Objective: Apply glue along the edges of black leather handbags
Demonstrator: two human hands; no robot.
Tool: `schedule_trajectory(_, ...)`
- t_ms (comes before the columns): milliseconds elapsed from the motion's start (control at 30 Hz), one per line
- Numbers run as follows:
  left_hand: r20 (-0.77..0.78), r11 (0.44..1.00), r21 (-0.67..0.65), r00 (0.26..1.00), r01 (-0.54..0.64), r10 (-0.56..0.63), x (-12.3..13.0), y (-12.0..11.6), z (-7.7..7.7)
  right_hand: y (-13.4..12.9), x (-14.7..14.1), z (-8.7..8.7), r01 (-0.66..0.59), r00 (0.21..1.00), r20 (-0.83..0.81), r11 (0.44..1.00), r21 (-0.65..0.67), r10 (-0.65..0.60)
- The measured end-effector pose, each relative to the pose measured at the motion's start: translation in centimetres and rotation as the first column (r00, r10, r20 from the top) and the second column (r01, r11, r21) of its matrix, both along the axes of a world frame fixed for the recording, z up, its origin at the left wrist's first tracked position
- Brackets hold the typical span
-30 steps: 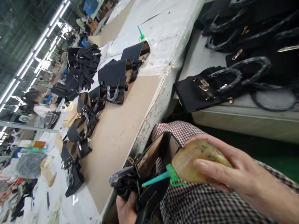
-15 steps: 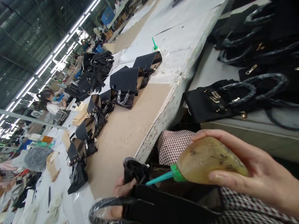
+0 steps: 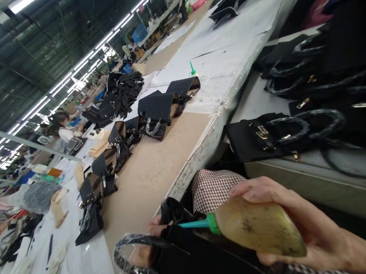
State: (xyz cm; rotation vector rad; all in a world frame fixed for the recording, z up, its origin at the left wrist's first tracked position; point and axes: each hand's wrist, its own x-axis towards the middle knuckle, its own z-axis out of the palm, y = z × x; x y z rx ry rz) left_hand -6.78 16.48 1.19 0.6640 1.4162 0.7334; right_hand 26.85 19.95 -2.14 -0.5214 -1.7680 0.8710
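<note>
My right hand (image 3: 296, 216) is wrapped round a yellowish glue bottle (image 3: 258, 227) with a green collar and a long teal nozzle. The nozzle points left, its tip at the opening edge of a black handbag (image 3: 196, 262) in my lap. My left hand (image 3: 145, 250) grips the far end of that bag, partly hidden behind its plastic-wrapped handle (image 3: 130, 260). Bunched black material (image 3: 173, 210) sticks up beside my left fingers. Whether glue is coming out cannot be seen.
Several black handbags (image 3: 157, 111) stand in a row on the long table (image 3: 147, 171). A second green-tipped bottle (image 3: 193, 70) is behind them. Finished-looking bags with wrapped handles (image 3: 268, 134) lie on a surface to my right. A person (image 3: 67, 129) sits across the table.
The view has tilted slightly. My right hand and the bottle sit a little lower, with the nozzle now nearly level. Both hands keep their holds.
</note>
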Motion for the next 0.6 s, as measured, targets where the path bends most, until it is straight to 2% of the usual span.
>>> schedule_trajectory(133, 0.063, 1.000, -0.018, 0.998, 0.004, -0.003, -0.2, -0.1, -0.4, -0.4, 0.7, -1.5, -0.029, 0.999, 0.028, 0.998, 0.055, 0.028)
schedule_trajectory(267, 0.084, 1.000, -0.013, 0.996, 0.004, -0.003, -0.3, -0.3, -0.5, -0.6, 0.9, -1.1, 0.034, 0.999, -0.026, 0.997, 0.071, -0.032)
schedule_trajectory(400, 0.073, 0.999, 0.030, 0.997, 0.015, -0.017, -0.3, -0.6, -0.5, -1.1, 0.9, -0.5, 0.108, 0.990, -0.084, 0.992, -0.060, -0.113)
schedule_trajectory(467, 0.052, 0.999, 0.051, 0.998, 0.015, -0.017, -0.2, -0.6, -0.6, -1.3, 0.8, -0.6, 0.090, 0.993, -0.060, 0.989, -0.116, -0.097)
schedule_trajectory(600, 0.039, 0.999, 0.045, 0.999, -0.005, 0.003, 0.8, -0.3, -0.3, -1.7, 0.4, -1.1, 0.046, 0.999, -0.017, 0.988, -0.147, -0.049)
